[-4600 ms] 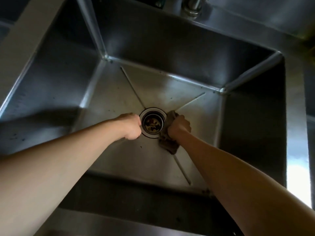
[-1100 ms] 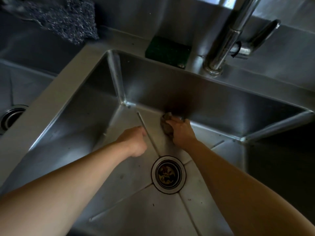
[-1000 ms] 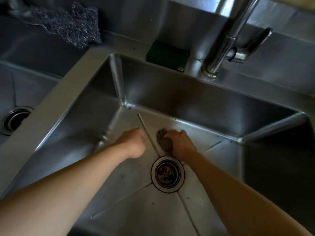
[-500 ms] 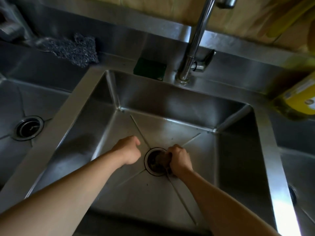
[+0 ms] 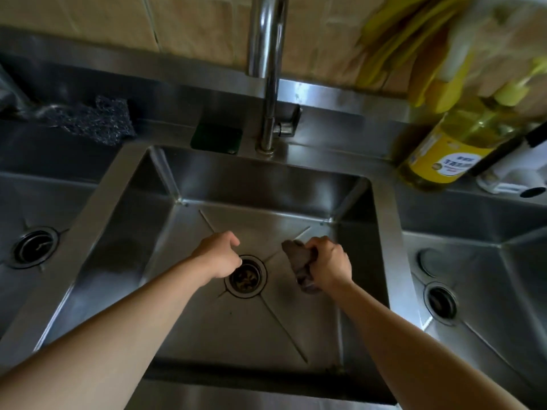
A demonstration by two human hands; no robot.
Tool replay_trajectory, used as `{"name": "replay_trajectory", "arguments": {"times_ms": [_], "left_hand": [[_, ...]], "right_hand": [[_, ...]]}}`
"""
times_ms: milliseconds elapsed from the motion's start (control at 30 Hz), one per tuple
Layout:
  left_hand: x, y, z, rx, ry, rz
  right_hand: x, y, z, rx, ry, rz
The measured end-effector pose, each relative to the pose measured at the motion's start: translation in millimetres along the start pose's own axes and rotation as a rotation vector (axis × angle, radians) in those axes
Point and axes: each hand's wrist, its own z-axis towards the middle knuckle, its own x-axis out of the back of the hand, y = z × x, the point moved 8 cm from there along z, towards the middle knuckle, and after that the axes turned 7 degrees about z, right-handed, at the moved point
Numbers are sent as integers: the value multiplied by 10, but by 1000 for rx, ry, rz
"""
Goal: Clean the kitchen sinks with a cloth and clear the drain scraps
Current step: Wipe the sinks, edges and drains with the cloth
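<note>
Right hand (image 5: 328,263) fingers curled tight round brown cloth (image 5: 302,263), right of drain (image 5: 245,276) in middle sink (image 5: 381,232). Left hand (image 5: 220,255) fingers curled, holding nothing, beside drain; both arms reach down.

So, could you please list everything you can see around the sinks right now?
middle sink: one, steel, centre, both hands inside.
drain strainer: one, dark with scraps in it, middle sink floor.
side sinks: two, steel, left and right, each with a dark drain.
faucet: one, steel, behind the middle sink.
green sponge: one, on the ledge left of the faucet.
steel scourer: one, grey, back ledge at left.
soap bottle: one, yellow, back right ledge.
yellow gloves: blurred, count unclear, on the wall at upper right.
cloth: one, brown, bunched in the right hand.
left hand: fingers curled, beside the strainer; contact unclear.
right hand: grips the cloth.
</note>
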Motion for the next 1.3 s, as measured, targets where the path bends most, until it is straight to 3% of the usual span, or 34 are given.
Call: {"name": "replay_trajectory", "arguments": {"times_ms": [433,567,833,900,1067,1300], "left_hand": [[-85,730,-161,-150,-34,48],[-100,841,-158,-204,-61,83],[-71,1023,-141,-282,-87,115],[-82,998,-121,-283,-95,122],[-100,849,-76,-264,-103,149],[-31,627,-41,-217,-114,136]], "right_hand": [[930,251,-234,-133,298,69],[1209,310,-381,-232,459,97],[1478,518,-541,-454,598,58],[1422,614,-526,-512,553,-6],[1161,722,-448,-539,262,-40],[1083,688,-404,-537,190,-95]]}}
